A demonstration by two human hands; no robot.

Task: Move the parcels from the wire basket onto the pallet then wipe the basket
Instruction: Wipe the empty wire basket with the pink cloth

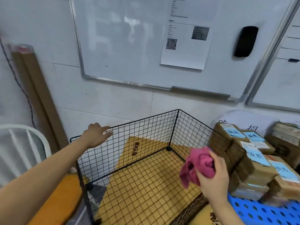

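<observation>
In the head view, your left hand (97,135) reaches into the left middle of the frame with fingers straight and relaxed, fingertips at the top rim of the wire basket (142,132), which fills the lower centre over a yellow woven mat (146,189). Your right hand (212,177), lower right, is clamped around a bunched pink cloth (199,166) above the basket's right side. The parcels (253,159), with blue labels, sit stacked on the blue pallet (259,211) at the right edge, just beside the basket.
</observation>
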